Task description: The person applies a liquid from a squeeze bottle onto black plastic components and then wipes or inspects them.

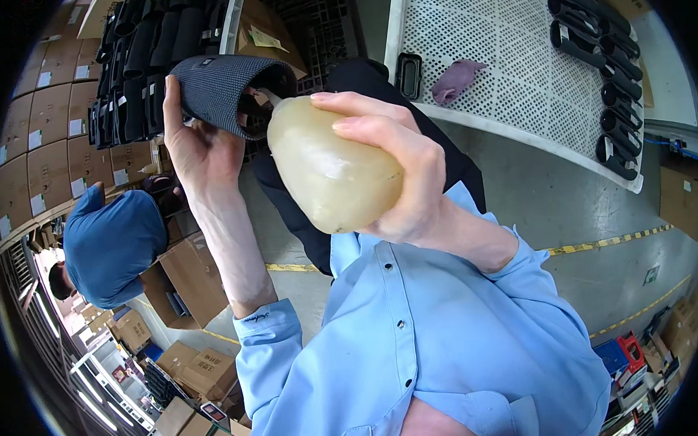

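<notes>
My left hand is closed round a dark grey, mesh-covered hollow shell, its open end turned to the right. A pale yellow, translucent squeeze bottle is gripped in my right hand, fingers wrapped over its top and side. The bottle's thin nozzle points into the mouth of the shell. Whether the tip touches the inner wall, I cannot tell. A small dark part shows inside the opening.
A white perforated tray at the upper right carries a purple cloth, a black oval frame and several black pieces. Stacked dark shells stand at upper left. A person in blue bends by an open carton.
</notes>
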Tool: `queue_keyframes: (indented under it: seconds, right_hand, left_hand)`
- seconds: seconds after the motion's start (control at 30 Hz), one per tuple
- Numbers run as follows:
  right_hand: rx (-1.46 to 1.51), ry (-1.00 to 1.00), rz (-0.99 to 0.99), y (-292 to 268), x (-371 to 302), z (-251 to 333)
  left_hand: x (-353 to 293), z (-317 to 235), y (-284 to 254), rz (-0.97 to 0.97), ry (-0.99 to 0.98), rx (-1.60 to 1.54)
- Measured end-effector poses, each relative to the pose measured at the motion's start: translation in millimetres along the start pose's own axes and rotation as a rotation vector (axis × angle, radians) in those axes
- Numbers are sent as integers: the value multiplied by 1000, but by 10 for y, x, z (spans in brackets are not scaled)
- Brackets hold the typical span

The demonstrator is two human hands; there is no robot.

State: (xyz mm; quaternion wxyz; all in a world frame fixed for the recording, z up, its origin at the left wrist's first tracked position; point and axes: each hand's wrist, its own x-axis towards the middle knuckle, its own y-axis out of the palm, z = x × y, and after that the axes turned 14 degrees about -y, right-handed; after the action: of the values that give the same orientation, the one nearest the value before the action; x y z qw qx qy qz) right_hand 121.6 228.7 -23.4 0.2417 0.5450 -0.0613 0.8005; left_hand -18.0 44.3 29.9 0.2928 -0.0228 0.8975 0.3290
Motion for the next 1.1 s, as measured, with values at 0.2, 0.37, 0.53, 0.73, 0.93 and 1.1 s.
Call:
queue_keyframes:
  seconds: [0.2, 0.37, 0.53, 0.73, 0.93, 1.1]
  right_hand:
    - [46, -34, -88, -60, 75, 45]
    - [19, -44, -26, 30, 48, -27]
    - [11, -2, 62, 17, 16, -65]
    - [-14, 38, 71, 13, -40, -72]
    - [63, 107, 31, -137, -25, 88]
    - [402, 498, -342, -622, 22, 283]
  left_hand:
    - [-7, -12, 10, -25, 15, -15]
    - [-6, 38, 26, -37, 36, 3]
    - [-17, 66, 40, -26, 46, 32]
    - [33, 95, 24, -11, 41, 10]
    - [-16, 73, 69, -50, 22, -16]
    - [43, 50, 16, -37, 70, -63]
